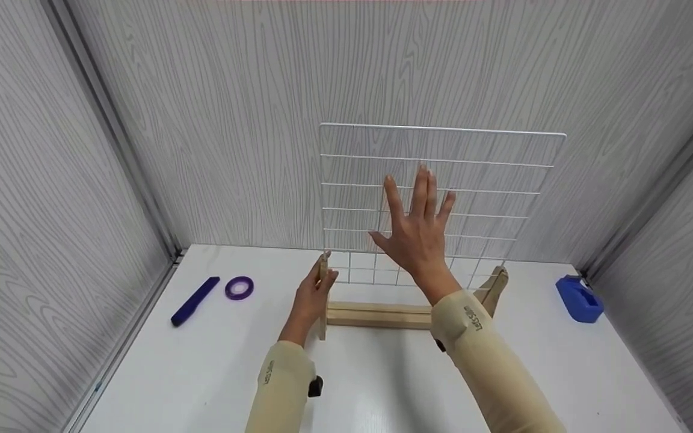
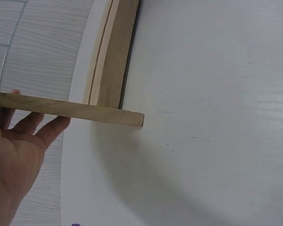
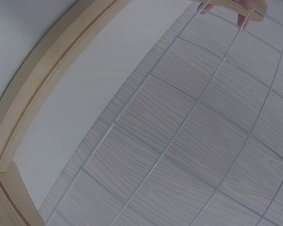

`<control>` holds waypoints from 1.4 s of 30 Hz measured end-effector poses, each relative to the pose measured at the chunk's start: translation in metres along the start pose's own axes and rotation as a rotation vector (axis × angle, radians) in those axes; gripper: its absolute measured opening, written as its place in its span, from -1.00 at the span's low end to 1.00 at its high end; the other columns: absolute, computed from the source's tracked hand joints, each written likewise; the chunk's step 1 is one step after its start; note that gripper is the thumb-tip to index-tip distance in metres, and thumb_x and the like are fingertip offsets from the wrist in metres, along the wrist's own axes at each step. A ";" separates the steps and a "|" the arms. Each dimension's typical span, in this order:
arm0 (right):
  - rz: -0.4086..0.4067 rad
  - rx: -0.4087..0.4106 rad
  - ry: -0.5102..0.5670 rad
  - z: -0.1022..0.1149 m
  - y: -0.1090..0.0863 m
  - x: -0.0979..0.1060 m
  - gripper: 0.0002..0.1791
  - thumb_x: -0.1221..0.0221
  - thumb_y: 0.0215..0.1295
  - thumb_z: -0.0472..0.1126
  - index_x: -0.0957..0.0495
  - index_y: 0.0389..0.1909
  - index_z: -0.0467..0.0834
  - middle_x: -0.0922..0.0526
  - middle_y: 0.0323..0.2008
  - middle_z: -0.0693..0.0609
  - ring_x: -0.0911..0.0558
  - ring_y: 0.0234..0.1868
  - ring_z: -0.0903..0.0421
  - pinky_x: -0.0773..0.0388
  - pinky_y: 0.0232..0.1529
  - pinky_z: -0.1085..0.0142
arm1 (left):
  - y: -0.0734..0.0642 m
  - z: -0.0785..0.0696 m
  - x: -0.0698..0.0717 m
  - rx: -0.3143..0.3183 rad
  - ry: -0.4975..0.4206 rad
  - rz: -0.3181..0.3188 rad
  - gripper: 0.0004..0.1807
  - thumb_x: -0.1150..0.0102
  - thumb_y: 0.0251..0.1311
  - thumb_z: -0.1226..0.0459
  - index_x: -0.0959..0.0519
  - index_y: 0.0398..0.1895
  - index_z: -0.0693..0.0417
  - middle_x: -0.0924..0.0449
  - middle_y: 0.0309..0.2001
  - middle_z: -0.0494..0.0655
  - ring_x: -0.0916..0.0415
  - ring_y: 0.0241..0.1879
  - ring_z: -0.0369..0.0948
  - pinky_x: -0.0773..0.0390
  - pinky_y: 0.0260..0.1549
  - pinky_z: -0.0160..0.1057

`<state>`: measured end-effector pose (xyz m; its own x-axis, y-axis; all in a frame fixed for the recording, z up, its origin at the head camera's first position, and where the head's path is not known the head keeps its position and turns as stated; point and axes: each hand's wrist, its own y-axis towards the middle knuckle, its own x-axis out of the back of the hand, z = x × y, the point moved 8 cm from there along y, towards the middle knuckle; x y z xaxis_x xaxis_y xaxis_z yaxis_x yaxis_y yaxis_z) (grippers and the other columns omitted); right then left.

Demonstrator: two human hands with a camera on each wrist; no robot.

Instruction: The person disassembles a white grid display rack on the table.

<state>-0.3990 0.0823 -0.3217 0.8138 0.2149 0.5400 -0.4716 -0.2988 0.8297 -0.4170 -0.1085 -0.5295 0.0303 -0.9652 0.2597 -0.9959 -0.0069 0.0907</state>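
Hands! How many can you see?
2: the left hand holds the stand's wooden side piece; the right hand is spread in front of the wire grid.

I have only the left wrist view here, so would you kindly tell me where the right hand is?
Observer: The head view shows the right hand spread out in front of the white wire grid.
Operator: Thank you. Is anything lying to the right of that hand?
Observer: Yes, a blue object near the right edge of the white table.
Operator: And what is at the far end of the wooden bar?
Observer: The right wrist view shows a grooved wooden piece there.
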 end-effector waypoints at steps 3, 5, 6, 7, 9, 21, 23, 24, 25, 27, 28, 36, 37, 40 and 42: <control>-0.001 0.001 -0.001 -0.001 0.003 0.002 0.31 -0.51 -0.12 0.35 0.01 0.60 0.12 0.01 0.54 -0.42 -0.04 0.58 -0.37 0.02 0.36 -0.56 | 0.001 0.000 0.000 -0.003 -0.001 0.001 -0.28 0.06 0.41 -0.23 -0.09 0.60 -0.46 -0.30 0.51 0.08 -0.27 0.49 0.08 -0.32 0.39 0.24; -0.001 -0.002 -0.003 -0.002 0.005 0.004 0.31 -0.51 -0.13 0.36 0.01 0.60 0.12 0.01 0.54 -0.42 -0.04 0.57 -0.37 0.02 0.36 -0.56 | 0.001 -0.001 0.000 -0.008 0.001 0.002 -0.31 0.06 0.44 -0.20 -0.10 0.59 -0.48 -0.34 0.49 0.07 -0.28 0.49 0.08 -0.33 0.38 0.25; -0.001 -0.005 -0.003 -0.002 0.006 0.004 0.31 -0.52 -0.13 0.36 0.01 0.60 0.13 0.01 0.55 -0.42 -0.04 0.57 -0.37 0.02 0.37 -0.55 | 0.001 -0.001 0.000 -0.010 0.001 0.002 -0.33 0.06 0.46 -0.19 -0.10 0.59 -0.49 -0.34 0.49 0.07 -0.28 0.49 0.09 -0.33 0.38 0.25; 0.001 -0.007 -0.005 -0.002 0.007 0.005 0.32 -0.51 -0.13 0.36 0.02 0.60 0.13 0.02 0.55 -0.42 -0.04 0.57 -0.37 0.02 0.37 -0.55 | 0.001 -0.001 0.000 -0.011 0.000 0.002 -0.34 0.06 0.47 -0.16 -0.11 0.59 -0.49 -0.33 0.49 0.07 -0.28 0.48 0.10 -0.33 0.38 0.26; 0.004 -0.010 -0.006 -0.003 0.009 0.007 0.33 -0.52 -0.14 0.36 0.03 0.60 0.13 0.02 0.55 -0.42 -0.05 0.57 -0.37 0.02 0.37 -0.55 | 0.001 -0.001 0.000 -0.007 0.004 -0.001 -0.35 0.06 0.49 -0.15 -0.11 0.59 -0.47 -0.30 0.51 0.08 -0.28 0.48 0.11 -0.33 0.38 0.26; 0.010 0.000 -0.019 -0.003 0.023 0.012 0.32 -0.50 -0.11 0.35 0.03 0.61 0.13 0.02 0.55 -0.42 -0.19 0.49 -0.38 0.01 0.37 -0.54 | 0.001 -0.002 0.002 0.003 0.037 -0.005 -0.26 0.09 0.43 -0.25 -0.10 0.61 -0.35 -0.28 0.52 0.12 -0.26 0.49 0.14 -0.31 0.39 0.26; -0.002 0.006 -0.026 -0.003 0.024 0.013 0.32 -0.52 -0.13 0.35 0.02 0.61 0.13 0.00 0.55 -0.42 -0.21 0.47 -0.37 -0.02 0.37 -0.53 | 0.001 -0.002 0.003 0.007 0.048 0.000 -0.24 0.11 0.42 -0.27 -0.09 0.62 -0.33 -0.27 0.52 0.12 -0.24 0.49 0.15 -0.31 0.39 0.27; -0.008 0.009 -0.032 -0.002 0.024 0.013 0.33 -0.52 -0.14 0.35 0.02 0.61 0.12 -0.01 0.55 -0.42 -0.23 0.46 -0.37 -0.03 0.36 -0.53 | 0.000 -0.001 0.003 0.012 0.052 0.003 -0.24 0.11 0.44 -0.25 -0.08 0.62 -0.29 -0.27 0.52 0.12 -0.24 0.50 0.16 -0.30 0.40 0.26; -0.011 0.010 -0.039 -0.002 0.024 0.014 0.33 -0.52 -0.15 0.35 0.01 0.61 0.12 -0.01 0.54 -0.42 -0.23 0.45 -0.37 -0.04 0.36 -0.53 | 0.000 -0.001 0.002 0.014 0.053 0.007 -0.23 0.10 0.44 -0.24 -0.08 0.63 -0.27 -0.27 0.52 0.12 -0.23 0.50 0.16 -0.30 0.40 0.26; -0.014 0.014 -0.048 -0.002 0.023 0.014 0.34 -0.52 -0.16 0.36 0.01 0.61 0.12 -0.02 0.54 -0.42 -0.23 0.45 -0.36 -0.04 0.36 -0.53 | 0.000 0.001 0.002 0.016 0.057 0.011 -0.23 0.10 0.46 -0.22 -0.06 0.63 -0.23 -0.29 0.51 0.13 -0.23 0.50 0.17 -0.30 0.40 0.26; -0.013 0.016 -0.052 -0.002 0.024 0.015 0.34 -0.52 -0.16 0.36 0.01 0.61 0.12 -0.03 0.54 -0.42 -0.23 0.45 -0.36 -0.05 0.36 -0.53 | 0.000 0.001 0.001 0.019 0.056 0.012 -0.22 0.09 0.47 -0.20 -0.04 0.64 -0.19 -0.29 0.51 0.13 -0.23 0.50 0.17 -0.30 0.40 0.25; -0.019 0.020 -0.050 -0.002 0.033 0.021 0.34 -0.54 -0.17 0.34 0.00 0.61 0.13 -0.03 0.54 -0.41 -0.22 0.45 -0.34 -0.04 0.36 -0.53 | 0.001 0.003 0.000 0.006 0.038 0.017 -0.26 0.08 0.49 -0.17 -0.06 0.63 -0.22 -0.26 0.53 0.13 -0.24 0.50 0.16 -0.30 0.40 0.25; -0.018 0.020 -0.052 -0.002 0.034 0.022 0.33 -0.53 -0.16 0.35 0.00 0.61 0.13 -0.03 0.54 -0.42 -0.23 0.45 -0.35 -0.04 0.36 -0.53 | 0.001 0.003 0.001 0.003 0.032 0.018 -0.28 0.08 0.49 -0.17 -0.08 0.63 -0.26 -0.24 0.54 0.13 -0.24 0.50 0.16 -0.30 0.40 0.26; -0.013 0.018 -0.061 -0.003 0.038 0.026 0.33 -0.51 -0.14 0.37 0.01 0.61 0.14 -0.03 0.54 -0.42 -0.23 0.45 -0.35 -0.04 0.35 -0.54 | 0.001 0.002 0.001 0.001 0.014 0.020 -0.31 0.09 0.46 -0.22 -0.13 0.59 -0.39 -0.21 0.55 0.11 -0.24 0.50 0.15 -0.30 0.39 0.29; -0.010 0.015 -0.072 -0.004 0.041 0.028 0.32 -0.50 -0.13 0.38 0.02 0.61 0.14 -0.03 0.54 -0.43 -0.23 0.45 -0.35 -0.05 0.35 -0.54 | 0.001 0.001 0.001 0.005 0.003 0.024 -0.30 0.09 0.44 -0.25 -0.14 0.59 -0.41 -0.18 0.57 0.09 -0.22 0.50 0.15 -0.29 0.39 0.29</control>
<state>-0.3970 0.0797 -0.2722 0.8411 0.1509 0.5195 -0.4585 -0.3105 0.8326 -0.4178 -0.1096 -0.5303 0.0065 -0.9642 0.2650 -0.9967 0.0151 0.0795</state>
